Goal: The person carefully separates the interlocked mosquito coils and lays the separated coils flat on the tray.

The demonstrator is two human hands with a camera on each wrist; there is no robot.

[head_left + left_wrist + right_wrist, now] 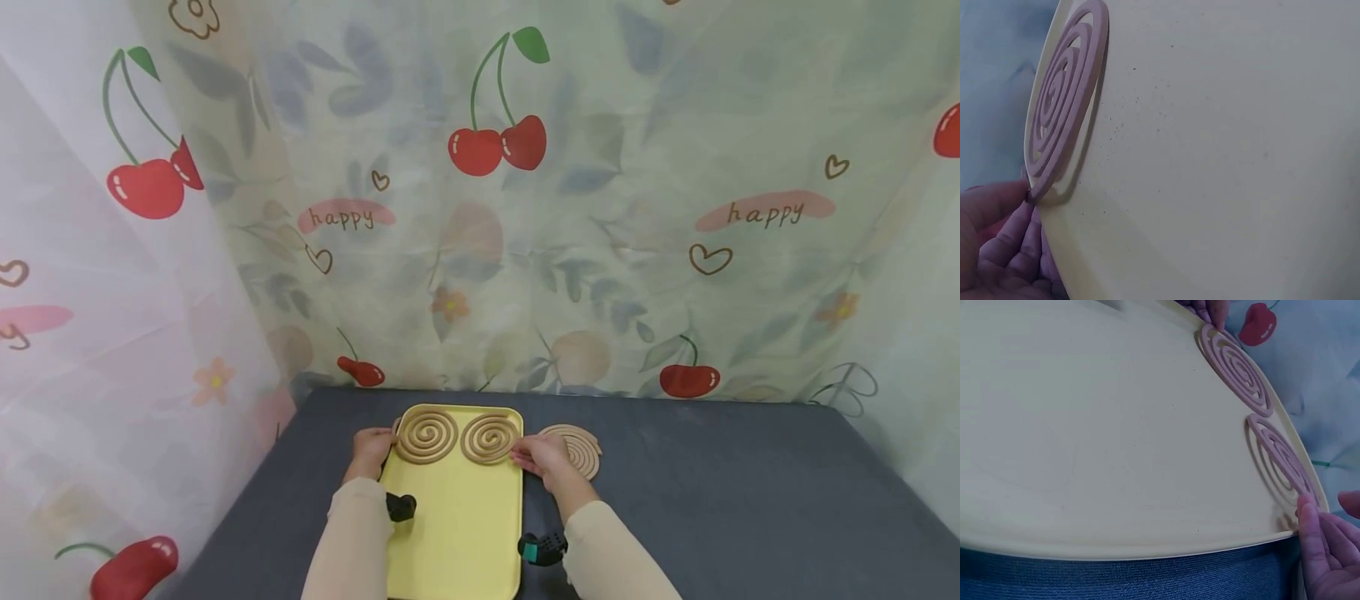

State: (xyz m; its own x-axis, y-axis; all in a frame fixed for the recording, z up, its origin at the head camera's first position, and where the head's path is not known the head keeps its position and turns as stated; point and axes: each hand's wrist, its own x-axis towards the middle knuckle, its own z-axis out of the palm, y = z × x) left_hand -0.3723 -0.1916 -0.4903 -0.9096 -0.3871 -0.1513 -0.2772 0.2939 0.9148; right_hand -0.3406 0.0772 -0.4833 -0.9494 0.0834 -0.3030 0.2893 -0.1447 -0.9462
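Two brown mosquito coils lie side by side at the far end of a yellow tray [453,533]. My left hand [371,450] is at the outer edge of the left coil [426,435]; in the left wrist view, thumb and fingertips pinch that edge. At the outer edge of the right coil [489,439] is my right hand [546,458]. In the right wrist view its straight fingers [1310,534] touch the edge, while the thumb stands apart. That coil's near side sits raised, with a shadow on the tray below.
Beside the tray on the right, partly behind my right hand, lies another coil [577,450]. A bit of brown coil shows past the tray's left rim. Everything sits on a dark tabletop [720,500], with a patterned curtain [600,275] behind it.
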